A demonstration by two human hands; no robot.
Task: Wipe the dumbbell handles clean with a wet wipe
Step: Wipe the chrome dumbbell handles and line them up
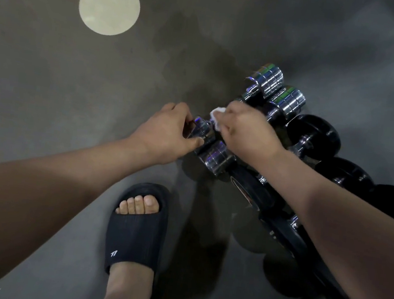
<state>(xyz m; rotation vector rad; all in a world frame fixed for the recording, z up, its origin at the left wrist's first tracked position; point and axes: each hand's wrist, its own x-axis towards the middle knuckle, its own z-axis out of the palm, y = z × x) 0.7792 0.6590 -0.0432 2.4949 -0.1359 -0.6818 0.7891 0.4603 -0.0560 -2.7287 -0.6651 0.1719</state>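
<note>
Your left hand (168, 131) has its fingers and thumb curled round the near end of a chrome dumbbell (200, 131). By the look of it, this is to stop the dumbbell rolling while you rub. Your right hand (245, 130) is bunched over the bar just beyond those left fingertips. Its fingers are curled down and pinch a white wipe (216, 117), a corner of which pokes out past the knuckles. The handle itself is hidden under that hand, so you cannot tell how much of it the wipe covers. Gripping the end and not the bar leaves the handle free for the wipe.

A second chrome dumbbell (217, 156) lies touching the first, right under your right wrist, so that makes two chrome ones. The black dumbbells (314, 136) sit beyond your right fingers and run back along your forearm. At least three round ends show, but blur and your arm hide the rest, so the count is uncertain. There is one wipe and one sandal (136, 229), which is below your left thumb. Three pale circles (109, 7) mark the floor (50, 81) far beyond your left fingers.
</note>
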